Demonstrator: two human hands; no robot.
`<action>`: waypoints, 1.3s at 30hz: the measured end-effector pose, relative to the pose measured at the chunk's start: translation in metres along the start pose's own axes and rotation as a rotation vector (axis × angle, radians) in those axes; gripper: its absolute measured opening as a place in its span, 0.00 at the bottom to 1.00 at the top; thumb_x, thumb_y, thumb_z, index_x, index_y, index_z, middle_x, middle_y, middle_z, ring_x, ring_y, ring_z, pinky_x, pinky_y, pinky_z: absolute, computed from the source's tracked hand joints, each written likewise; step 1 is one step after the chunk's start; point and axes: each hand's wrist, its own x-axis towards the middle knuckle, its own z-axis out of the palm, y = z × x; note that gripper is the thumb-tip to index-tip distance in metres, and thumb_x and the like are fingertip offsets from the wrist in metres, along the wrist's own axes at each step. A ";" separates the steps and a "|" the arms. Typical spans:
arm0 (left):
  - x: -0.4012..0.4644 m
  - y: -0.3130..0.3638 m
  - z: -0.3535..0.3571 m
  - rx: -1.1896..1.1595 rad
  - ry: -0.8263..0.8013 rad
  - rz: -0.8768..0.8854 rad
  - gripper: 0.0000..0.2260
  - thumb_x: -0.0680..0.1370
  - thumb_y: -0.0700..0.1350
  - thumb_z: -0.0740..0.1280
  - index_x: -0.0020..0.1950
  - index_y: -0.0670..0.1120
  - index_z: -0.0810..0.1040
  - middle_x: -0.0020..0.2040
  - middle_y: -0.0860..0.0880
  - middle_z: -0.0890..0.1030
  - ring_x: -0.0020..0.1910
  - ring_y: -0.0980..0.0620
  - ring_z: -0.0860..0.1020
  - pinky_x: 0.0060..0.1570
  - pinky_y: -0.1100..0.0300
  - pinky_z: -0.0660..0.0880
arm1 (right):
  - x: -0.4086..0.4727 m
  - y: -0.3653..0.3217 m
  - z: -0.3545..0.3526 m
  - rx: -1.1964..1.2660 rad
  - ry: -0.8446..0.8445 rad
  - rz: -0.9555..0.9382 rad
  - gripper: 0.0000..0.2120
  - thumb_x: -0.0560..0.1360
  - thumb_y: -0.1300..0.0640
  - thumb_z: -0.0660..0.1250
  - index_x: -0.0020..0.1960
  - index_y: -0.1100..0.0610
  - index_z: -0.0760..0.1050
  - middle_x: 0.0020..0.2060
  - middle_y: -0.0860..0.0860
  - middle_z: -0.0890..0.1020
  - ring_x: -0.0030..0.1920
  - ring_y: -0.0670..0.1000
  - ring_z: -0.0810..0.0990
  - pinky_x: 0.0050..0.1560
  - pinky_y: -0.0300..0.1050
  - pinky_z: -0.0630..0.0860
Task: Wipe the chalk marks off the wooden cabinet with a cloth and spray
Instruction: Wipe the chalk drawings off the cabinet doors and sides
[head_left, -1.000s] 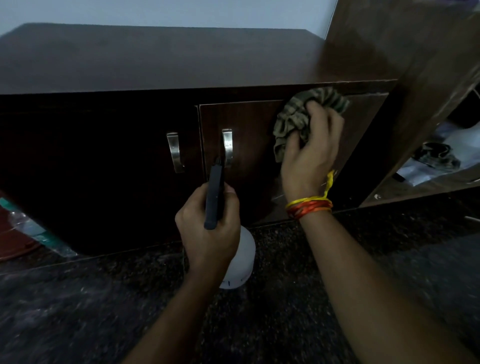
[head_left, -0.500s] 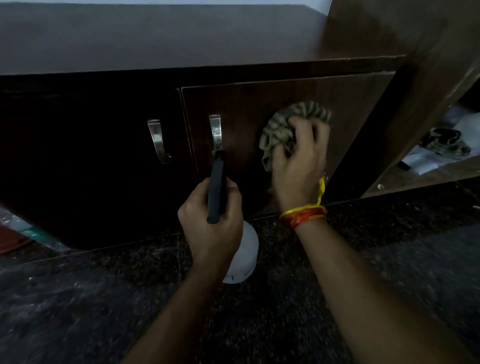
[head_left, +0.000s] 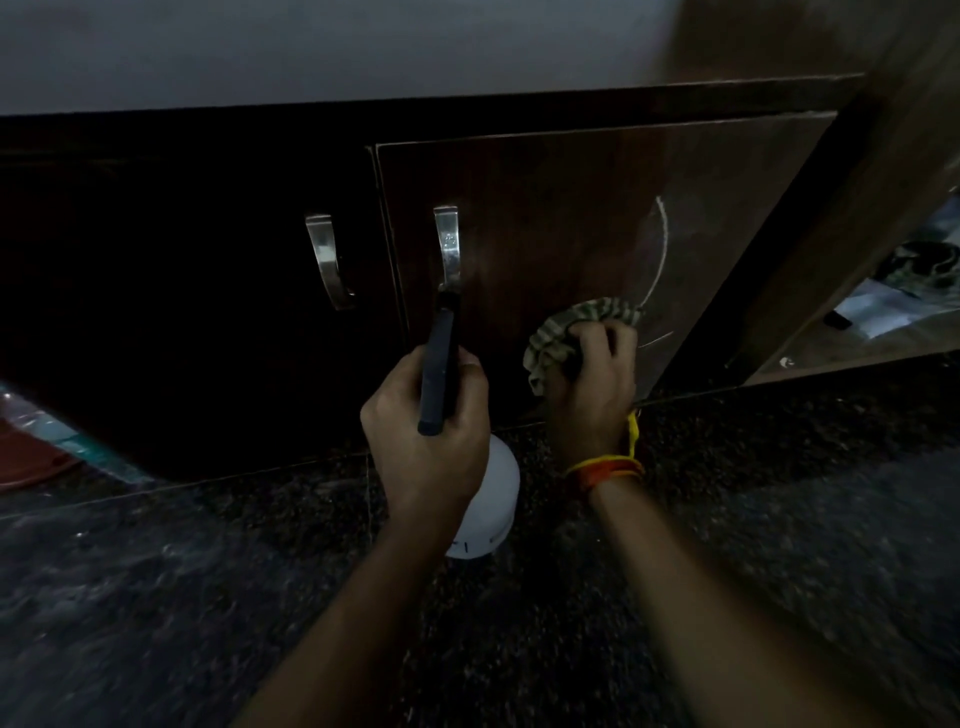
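A dark wooden cabinet (head_left: 545, 208) fills the upper half of the head view. Its right door carries a curved white chalk mark (head_left: 661, 249) and a fainter stroke lower down. My right hand (head_left: 597, 387) grips a bunched striped cloth (head_left: 582, 322) and presses it against the lower part of that door, just left of the mark. My left hand (head_left: 426, 441) holds a white spray bottle (head_left: 491, 499) by its neck, its black trigger head (head_left: 440, 364) pointing up toward the door handle.
Two metal handles (head_left: 447, 247) (head_left: 324, 260) sit on the cabinet doors. A taller wooden unit (head_left: 857, 234) stands at the right with an open shelf of clutter (head_left: 904, 291). Dark speckled stone floor (head_left: 727, 519) lies below. Red and teal items (head_left: 36, 447) lie at far left.
My right hand has dragged the cloth down the door from near its top to its lower part, uncovering the chalk curve. The camera dropped lower. The left hand kept the bottle about where it was.
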 end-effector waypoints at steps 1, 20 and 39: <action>0.000 0.000 0.000 -0.002 0.000 -0.001 0.16 0.78 0.46 0.65 0.31 0.50 0.67 0.24 0.51 0.66 0.22 0.48 0.68 0.23 0.64 0.62 | 0.004 -0.004 -0.002 0.008 0.034 -0.014 0.13 0.66 0.68 0.67 0.50 0.63 0.74 0.51 0.61 0.73 0.51 0.62 0.75 0.49 0.55 0.75; 0.007 -0.009 -0.011 -0.012 0.040 -0.027 0.15 0.77 0.48 0.65 0.32 0.46 0.69 0.24 0.45 0.69 0.23 0.42 0.70 0.23 0.48 0.68 | -0.030 0.022 0.036 0.064 0.021 0.280 0.12 0.66 0.71 0.67 0.48 0.67 0.72 0.50 0.65 0.72 0.50 0.62 0.74 0.52 0.40 0.66; 0.008 -0.007 -0.015 0.016 0.040 -0.011 0.11 0.77 0.50 0.64 0.37 0.47 0.74 0.27 0.39 0.73 0.25 0.39 0.73 0.26 0.45 0.71 | -0.047 0.040 0.067 0.256 -0.008 0.786 0.14 0.71 0.72 0.62 0.56 0.70 0.70 0.53 0.65 0.77 0.55 0.61 0.76 0.60 0.49 0.70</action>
